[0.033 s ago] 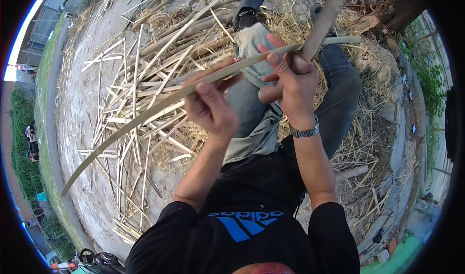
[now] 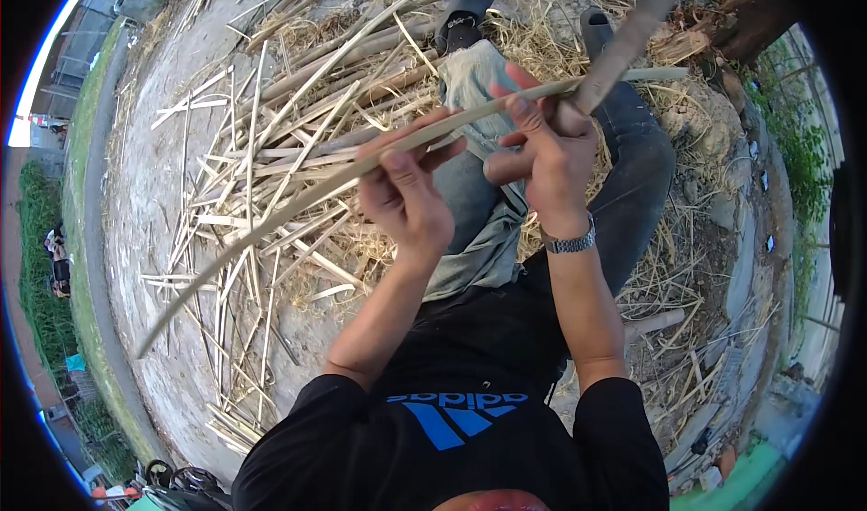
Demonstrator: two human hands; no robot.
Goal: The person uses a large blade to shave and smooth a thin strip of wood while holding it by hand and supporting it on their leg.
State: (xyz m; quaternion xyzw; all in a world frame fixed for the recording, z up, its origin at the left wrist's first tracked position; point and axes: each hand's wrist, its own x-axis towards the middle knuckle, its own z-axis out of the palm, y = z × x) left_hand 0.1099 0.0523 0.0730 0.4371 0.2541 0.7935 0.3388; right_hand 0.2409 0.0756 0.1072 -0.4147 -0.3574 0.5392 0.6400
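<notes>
A long, thin bamboo strip (image 2: 307,196) slants across in front of me, its left end low and bowed, its right end higher. My left hand (image 2: 411,202) is closed on it near the middle, thumb on top and fingers beneath. My right hand (image 2: 558,168) grips a large knife (image 2: 632,43) by its handle, whose rounded butt sticks out beside the palm. The broad blade points up and to the right, crossing the strip. Thumb and fingers of that same hand also pinch the strip. A greyish cloth (image 2: 479,73) lies over my leg below the hands.
A loose pile of cut strips and poles (image 2: 298,141) covers the ground at left. Pale shavings (image 2: 533,46) are scattered around my sandalled feet. A rough wooden stump (image 2: 754,19) stands at the far right. Grass (image 2: 86,195) borders the paving at far left.
Both hands have shifted slightly to the right, taking the strip along. Its left end has moved right and up a little. The knife blade has tilted further right.
</notes>
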